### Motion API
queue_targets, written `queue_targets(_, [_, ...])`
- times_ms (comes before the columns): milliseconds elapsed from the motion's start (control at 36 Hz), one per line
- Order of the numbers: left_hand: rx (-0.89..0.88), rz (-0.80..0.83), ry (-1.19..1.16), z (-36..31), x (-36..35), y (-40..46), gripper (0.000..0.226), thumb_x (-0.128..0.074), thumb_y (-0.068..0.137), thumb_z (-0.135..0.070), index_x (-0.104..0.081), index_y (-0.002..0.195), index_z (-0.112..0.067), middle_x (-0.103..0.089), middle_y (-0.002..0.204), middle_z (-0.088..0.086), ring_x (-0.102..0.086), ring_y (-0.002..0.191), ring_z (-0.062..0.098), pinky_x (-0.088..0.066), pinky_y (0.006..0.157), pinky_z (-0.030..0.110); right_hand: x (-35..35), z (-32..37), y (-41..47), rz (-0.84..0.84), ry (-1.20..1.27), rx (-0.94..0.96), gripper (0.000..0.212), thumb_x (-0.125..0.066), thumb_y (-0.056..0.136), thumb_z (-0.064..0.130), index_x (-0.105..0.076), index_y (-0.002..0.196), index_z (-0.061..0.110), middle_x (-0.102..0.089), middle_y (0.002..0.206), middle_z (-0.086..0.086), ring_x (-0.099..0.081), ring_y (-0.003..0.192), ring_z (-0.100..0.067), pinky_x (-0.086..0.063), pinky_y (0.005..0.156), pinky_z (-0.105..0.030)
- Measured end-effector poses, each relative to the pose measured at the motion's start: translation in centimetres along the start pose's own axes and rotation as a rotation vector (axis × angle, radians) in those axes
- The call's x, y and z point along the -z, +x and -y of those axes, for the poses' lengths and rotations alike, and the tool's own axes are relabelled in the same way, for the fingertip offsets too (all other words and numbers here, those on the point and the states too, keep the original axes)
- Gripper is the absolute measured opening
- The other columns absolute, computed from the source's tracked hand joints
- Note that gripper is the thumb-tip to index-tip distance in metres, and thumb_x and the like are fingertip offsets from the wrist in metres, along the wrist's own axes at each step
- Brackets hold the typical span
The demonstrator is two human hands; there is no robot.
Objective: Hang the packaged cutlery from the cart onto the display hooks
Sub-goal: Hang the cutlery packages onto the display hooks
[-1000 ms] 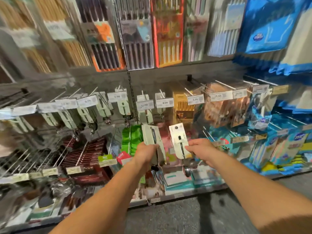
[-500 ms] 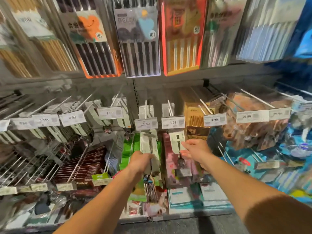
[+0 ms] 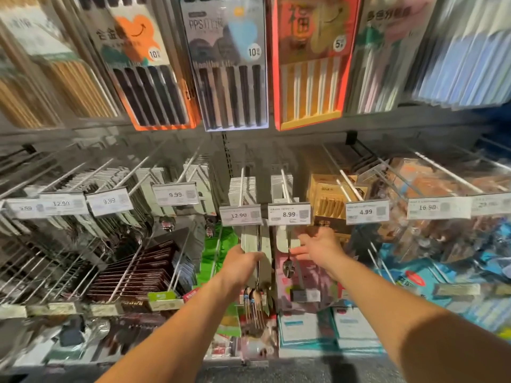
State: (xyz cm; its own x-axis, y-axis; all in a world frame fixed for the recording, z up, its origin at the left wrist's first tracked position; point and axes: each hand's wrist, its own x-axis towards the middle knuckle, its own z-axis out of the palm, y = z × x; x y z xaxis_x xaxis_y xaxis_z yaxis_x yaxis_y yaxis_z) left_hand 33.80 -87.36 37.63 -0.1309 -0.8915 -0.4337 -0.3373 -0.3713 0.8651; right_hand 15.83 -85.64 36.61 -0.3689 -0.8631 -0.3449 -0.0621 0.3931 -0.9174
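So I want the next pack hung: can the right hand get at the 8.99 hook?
Probably yes: the right hand is open just under the 8.99 hook, nothing between them.

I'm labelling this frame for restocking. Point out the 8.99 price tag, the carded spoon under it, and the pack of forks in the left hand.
White 8.99 price tag (image 3: 289,214): head view, printed price.
Grey-carded metal spoon (image 3: 288,268): head view, bowl.
Grey-carded metal forks (image 3: 253,308): head view, tines.

left hand (image 3: 240,265) gripping fork packs (image 3: 255,250), right hand (image 3: 318,246) open
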Motion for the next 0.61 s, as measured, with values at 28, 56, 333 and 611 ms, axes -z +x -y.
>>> queue_targets(28, [-0.005, 0.008, -0.01, 0.0, 0.1, 0.0, 0.014, -0.065, 0.09, -0.007, -0.051, 0.093, -0.003, -0.062, 0.081, 0.01, -0.061, 0.065, 0.025, -0.05, 0.058, 0.033, -0.2, 0.2, 0.3, -0.025, -0.023, -0.009, 0.011, -0.049, 0.1, 0.003, -0.048, 0.103, 0.013, -0.066, 0.086, -0.004, -0.073, 0.077, -0.024, -0.061, 0.078, -0.042])
queue_targets(56, [-0.012, 0.013, -0.015, 0.0, 0.2, -0.1, 0.014, -0.064, 0.09, -0.005, -0.051, 0.087, -0.006, -0.062, 0.075, 0.01, -0.06, 0.059, 0.024, -0.048, 0.055, 0.032, -0.3, 0.5, 0.5, -0.044, -0.036, -0.018, 0.013, -0.047, 0.1, 0.0, -0.047, 0.099, 0.013, -0.064, 0.086, -0.003, -0.073, 0.077, -0.024, -0.06, 0.082, -0.045])
queue_targets(333, [0.01, 0.069, -0.077, 1.1, 1.7, 0.6, 0.019, -0.074, 0.089, -0.016, -0.055, 0.087, -0.013, -0.066, 0.076, 0.005, -0.058, 0.062, 0.02, -0.049, 0.067, 0.032, -1.9, 0.7, 5.2, -0.164, -0.116, -0.232, 0.074, -0.058, 0.094, 0.008, -0.014, 0.153, 0.003, -0.024, 0.157, -0.022, -0.028, 0.143, -0.038, -0.025, 0.119, -0.045])
queue_targets(611, [0.002, 0.095, -0.148, 2.8, 2.6, 0.2, 0.017, -0.079, 0.083, -0.014, -0.069, 0.098, -0.012, -0.075, 0.1, 0.004, -0.07, 0.068, 0.008, -0.058, 0.088, 0.041, -4.2, -1.2, 2.9, 0.313, -0.053, -0.266, 0.047, -0.058, 0.094, 0.048, -0.06, 0.118, 0.008, -0.067, 0.111, -0.012, -0.067, 0.097, -0.024, -0.059, 0.082, -0.035])
